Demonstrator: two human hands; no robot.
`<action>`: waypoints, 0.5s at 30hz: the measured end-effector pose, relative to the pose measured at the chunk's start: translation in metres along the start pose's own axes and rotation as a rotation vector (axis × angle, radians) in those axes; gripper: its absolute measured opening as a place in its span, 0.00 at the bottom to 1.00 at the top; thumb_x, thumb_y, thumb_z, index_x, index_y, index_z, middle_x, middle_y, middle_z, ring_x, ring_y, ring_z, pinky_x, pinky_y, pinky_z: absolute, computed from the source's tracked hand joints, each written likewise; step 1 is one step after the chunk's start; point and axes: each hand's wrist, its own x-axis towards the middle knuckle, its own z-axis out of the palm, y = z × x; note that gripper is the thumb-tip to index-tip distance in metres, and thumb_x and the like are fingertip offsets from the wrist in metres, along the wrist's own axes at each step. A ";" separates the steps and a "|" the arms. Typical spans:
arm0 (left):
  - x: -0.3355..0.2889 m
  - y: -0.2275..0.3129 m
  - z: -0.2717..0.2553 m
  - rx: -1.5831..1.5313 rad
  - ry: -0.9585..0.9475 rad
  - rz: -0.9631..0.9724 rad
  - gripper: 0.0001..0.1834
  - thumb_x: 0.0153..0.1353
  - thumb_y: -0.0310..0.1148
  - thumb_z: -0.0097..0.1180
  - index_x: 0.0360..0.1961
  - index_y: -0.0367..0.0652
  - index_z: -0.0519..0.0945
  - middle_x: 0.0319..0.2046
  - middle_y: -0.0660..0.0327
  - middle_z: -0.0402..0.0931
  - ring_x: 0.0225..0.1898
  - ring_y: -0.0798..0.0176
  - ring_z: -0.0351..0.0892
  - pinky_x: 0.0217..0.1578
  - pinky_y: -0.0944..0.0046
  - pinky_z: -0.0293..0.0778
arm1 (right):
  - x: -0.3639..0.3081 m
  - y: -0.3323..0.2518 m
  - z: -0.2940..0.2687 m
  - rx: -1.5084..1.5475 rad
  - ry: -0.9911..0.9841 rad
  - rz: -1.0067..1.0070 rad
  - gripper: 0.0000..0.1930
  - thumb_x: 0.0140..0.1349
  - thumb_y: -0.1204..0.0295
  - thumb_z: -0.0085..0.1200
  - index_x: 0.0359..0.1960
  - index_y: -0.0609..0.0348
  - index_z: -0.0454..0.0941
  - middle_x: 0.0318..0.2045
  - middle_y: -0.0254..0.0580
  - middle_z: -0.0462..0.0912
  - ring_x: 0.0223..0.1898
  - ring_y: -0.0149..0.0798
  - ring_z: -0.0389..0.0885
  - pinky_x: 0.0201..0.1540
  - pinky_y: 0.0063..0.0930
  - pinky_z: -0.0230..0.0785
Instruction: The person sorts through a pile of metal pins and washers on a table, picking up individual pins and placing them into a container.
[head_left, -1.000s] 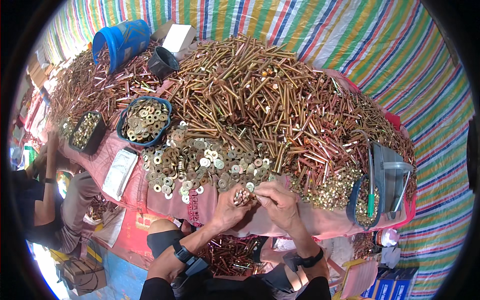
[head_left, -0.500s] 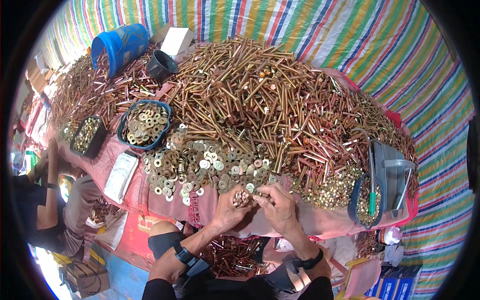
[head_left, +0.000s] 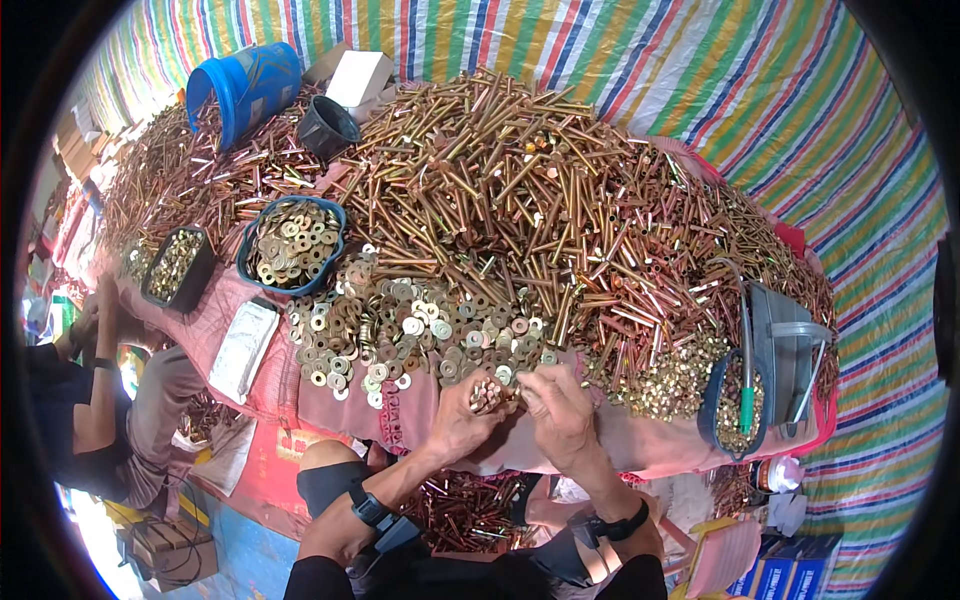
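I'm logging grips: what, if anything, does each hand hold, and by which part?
The left hand grips bundled bolts around their sides, ends exposed. Whether the right hand holds anything cannot be told.

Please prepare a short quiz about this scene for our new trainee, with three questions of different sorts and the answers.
1. Which of the person's hands holds the bundle of metal rods?
2. True or false: the blue bucket stands upright.
3. What fills the blue tub at the left of the large washer pile?
A. nuts
B. washers
C. long rods

Key:
1. The left hand.
2. False; it lies tipped on its side.
3. B.
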 end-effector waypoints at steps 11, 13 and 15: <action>0.001 -0.010 0.001 -0.050 0.006 0.016 0.12 0.60 0.20 0.70 0.43 0.39 0.80 0.33 0.61 0.83 0.36 0.71 0.79 0.40 0.66 0.77 | -0.002 0.009 -0.001 0.159 -0.099 0.070 0.11 0.70 0.78 0.61 0.52 0.63 0.84 0.44 0.48 0.83 0.41 0.44 0.84 0.44 0.33 0.78; 0.001 -0.011 0.001 -0.041 0.014 0.039 0.12 0.61 0.22 0.71 0.43 0.39 0.81 0.31 0.59 0.84 0.34 0.71 0.80 0.39 0.65 0.78 | -0.002 0.011 0.001 0.140 -0.090 0.057 0.10 0.69 0.77 0.63 0.50 0.64 0.85 0.43 0.48 0.84 0.41 0.44 0.85 0.43 0.33 0.78; 0.000 -0.011 0.002 -0.022 0.010 0.026 0.12 0.61 0.22 0.71 0.43 0.39 0.81 0.31 0.59 0.84 0.34 0.71 0.79 0.39 0.65 0.78 | -0.002 0.013 0.003 0.170 -0.064 0.075 0.10 0.67 0.76 0.65 0.48 0.64 0.85 0.41 0.47 0.84 0.40 0.44 0.85 0.42 0.33 0.79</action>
